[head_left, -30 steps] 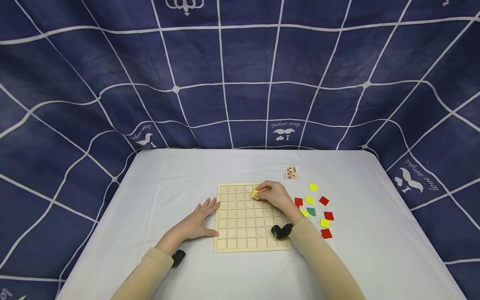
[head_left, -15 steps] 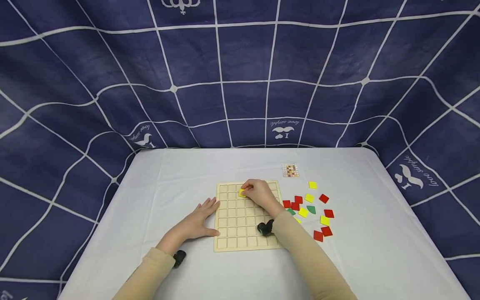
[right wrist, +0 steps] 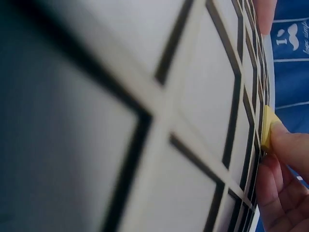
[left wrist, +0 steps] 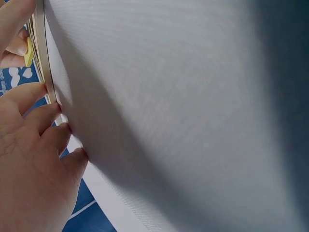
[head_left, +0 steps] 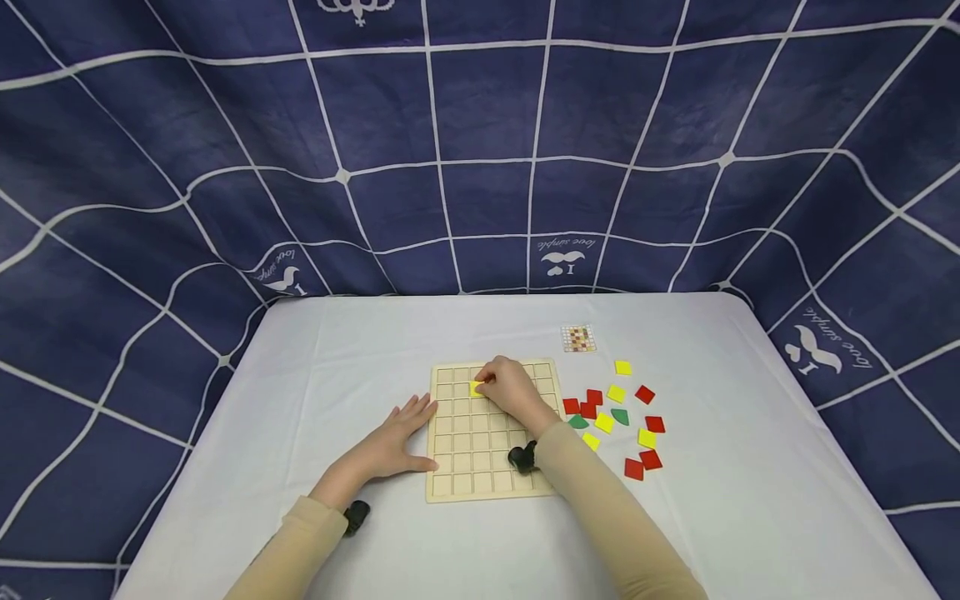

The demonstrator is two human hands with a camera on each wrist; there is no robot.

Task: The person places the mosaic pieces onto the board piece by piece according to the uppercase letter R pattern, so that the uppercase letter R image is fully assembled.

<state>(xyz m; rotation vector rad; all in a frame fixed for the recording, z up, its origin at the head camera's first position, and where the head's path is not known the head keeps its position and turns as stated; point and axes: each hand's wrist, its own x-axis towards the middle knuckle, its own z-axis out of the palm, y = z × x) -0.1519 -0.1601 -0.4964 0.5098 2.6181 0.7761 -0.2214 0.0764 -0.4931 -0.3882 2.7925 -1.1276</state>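
Observation:
A wooden grid board point(head_left: 462, 463) with square recesses lies on the table. My right hand point(head_left: 511, 388) pinches a yellow square tile point(head_left: 476, 389) over the board's second row from the back; in the right wrist view the thumb and fingers hold the tile point(right wrist: 266, 129) tilted against the grid. Whether it sits in a recess I cannot tell. My left hand point(head_left: 395, 440) has its fingers spread along the board's left edge, with fingertips and thumb touching the rim. The left wrist view shows these fingers against the board's side point(left wrist: 43, 53).
Right of the board lie loose tiles: several red squares point(head_left: 655, 424), several yellow squares point(head_left: 623, 367) and green rounded pieces point(head_left: 620, 416). Behind them is a small printed pattern card point(head_left: 578, 338). A blue curtain point(head_left: 487, 200) closes off the table's back and sides.
My right hand has carried the yellow tile leftward across the board and lowered it toward the grid. The left hand has stayed at the board's edge.

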